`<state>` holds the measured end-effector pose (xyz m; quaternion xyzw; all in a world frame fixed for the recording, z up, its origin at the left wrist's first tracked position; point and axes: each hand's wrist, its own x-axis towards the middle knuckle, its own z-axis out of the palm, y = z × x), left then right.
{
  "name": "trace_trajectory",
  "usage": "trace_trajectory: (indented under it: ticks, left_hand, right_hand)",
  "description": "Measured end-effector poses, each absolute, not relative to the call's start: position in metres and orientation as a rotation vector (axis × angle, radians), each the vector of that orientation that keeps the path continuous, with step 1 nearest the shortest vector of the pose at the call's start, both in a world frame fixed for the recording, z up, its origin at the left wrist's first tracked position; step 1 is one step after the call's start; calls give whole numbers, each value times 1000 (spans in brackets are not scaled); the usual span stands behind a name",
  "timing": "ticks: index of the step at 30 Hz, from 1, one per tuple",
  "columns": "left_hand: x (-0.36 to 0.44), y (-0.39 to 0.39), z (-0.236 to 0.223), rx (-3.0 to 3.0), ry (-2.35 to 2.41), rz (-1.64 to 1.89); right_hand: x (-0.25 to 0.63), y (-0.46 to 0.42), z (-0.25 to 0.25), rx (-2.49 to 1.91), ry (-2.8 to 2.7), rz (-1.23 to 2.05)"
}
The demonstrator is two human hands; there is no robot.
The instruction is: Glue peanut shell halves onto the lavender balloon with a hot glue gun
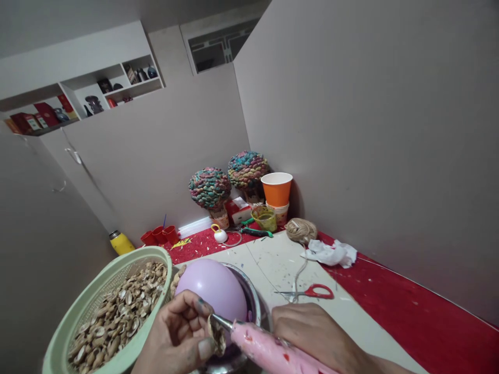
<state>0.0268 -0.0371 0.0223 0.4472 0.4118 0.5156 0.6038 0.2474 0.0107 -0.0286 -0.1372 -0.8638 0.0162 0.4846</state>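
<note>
Between the thumb and index finger of my left hand (183, 332) is half a peanut shell (217, 336), held with its hollow side toward the glue gun. My right hand (317, 332) is closed around a pink hot glue gun (275, 349). The gun's metal nozzle (222, 321) meets the shell's edge. My right fingers are mostly hidden. Just behind my hands, a lilac balloon (212, 283) sits in a metal bowl (255, 306). On the left stands a green plastic basket (158, 252) full of peanut shell halves (117, 317).
Red-handled scissors (317, 291) lie right of the bowl, with twine trailing from a ball (301, 230). Crumpled white tissue (331, 253) is beside it. Against the wall stand two shell-covered balloon models (210, 188), an orange cup (276, 189), pliers (257, 232) and a yellow bottle (121, 243).
</note>
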Motion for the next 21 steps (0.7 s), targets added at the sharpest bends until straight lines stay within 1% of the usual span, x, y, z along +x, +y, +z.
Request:
trace_trajectory:
  ticks: [21]
  left_hand:
    - [29, -36, 25, 1030, 937, 1294]
  right_hand:
    - [247, 8, -27, -394, -2141, -47]
